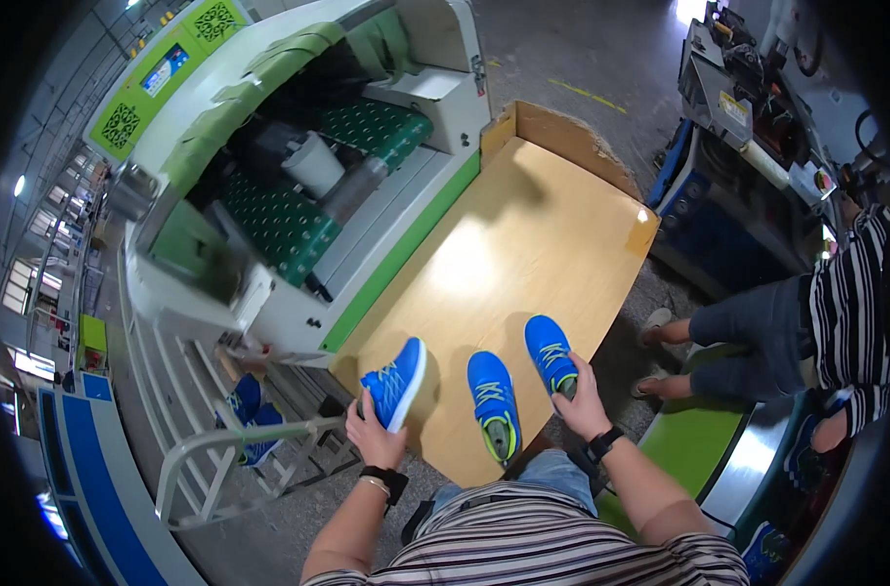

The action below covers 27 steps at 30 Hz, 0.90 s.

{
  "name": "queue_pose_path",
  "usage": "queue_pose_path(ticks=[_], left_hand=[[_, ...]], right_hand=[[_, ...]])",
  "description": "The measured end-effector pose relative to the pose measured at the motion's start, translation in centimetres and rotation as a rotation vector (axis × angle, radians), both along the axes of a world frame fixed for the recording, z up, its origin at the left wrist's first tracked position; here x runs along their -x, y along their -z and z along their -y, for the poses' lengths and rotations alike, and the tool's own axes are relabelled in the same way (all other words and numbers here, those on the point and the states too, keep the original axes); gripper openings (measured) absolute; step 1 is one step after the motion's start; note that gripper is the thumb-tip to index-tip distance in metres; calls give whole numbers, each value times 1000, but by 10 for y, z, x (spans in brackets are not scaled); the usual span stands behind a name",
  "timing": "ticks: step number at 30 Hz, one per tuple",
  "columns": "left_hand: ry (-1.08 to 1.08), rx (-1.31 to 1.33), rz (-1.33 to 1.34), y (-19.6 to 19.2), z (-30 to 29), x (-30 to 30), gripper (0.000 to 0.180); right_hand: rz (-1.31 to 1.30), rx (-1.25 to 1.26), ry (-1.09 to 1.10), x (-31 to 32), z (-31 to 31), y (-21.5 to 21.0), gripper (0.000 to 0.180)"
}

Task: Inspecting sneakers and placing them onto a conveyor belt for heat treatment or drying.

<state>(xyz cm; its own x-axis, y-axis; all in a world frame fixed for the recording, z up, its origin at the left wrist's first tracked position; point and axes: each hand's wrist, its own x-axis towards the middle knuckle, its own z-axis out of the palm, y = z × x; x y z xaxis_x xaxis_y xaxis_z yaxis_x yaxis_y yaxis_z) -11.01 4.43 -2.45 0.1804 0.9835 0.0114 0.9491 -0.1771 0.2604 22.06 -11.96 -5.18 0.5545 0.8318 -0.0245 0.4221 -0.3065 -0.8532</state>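
Note:
Three blue sneakers with yellow-green laces are at the near end of the wooden tabletop [484, 244]. My left hand [375, 437] grips the heel end of the left sneaker [394, 379], which is tilted so its white sole edge faces right. In the middle a sneaker [488, 389] stands by itself, toe pointing away, its lime lining and a grey filling showing in the opening. My right hand [584, 402] is closed around the heel of the right sneaker [549, 347], whose toe points away to the left.
A white and green machine [386, 249] with a dotted green conveyor belt [377, 130] adjoins the table's far left side. Cardboard [567, 137] edges the far end. More blue sneakers [254, 415] sit on a metal rack [196, 449] at left. Another person [758, 337] stands at right beside a dark machine.

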Motion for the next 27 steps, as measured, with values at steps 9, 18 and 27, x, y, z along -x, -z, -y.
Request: queue_pose_path(ticks=[9, 18, 27], left_hand=[[272, -23, 332, 11, 35, 13, 81], [169, 484, 502, 46, 92, -34, 114], [259, 453, 415, 29, 102, -33, 105]], right_hand=[[-62, 40, 30, 9, 5, 5, 78], [22, 100, 102, 73, 33, 19, 83], [4, 13, 109, 86, 42, 17, 83]])
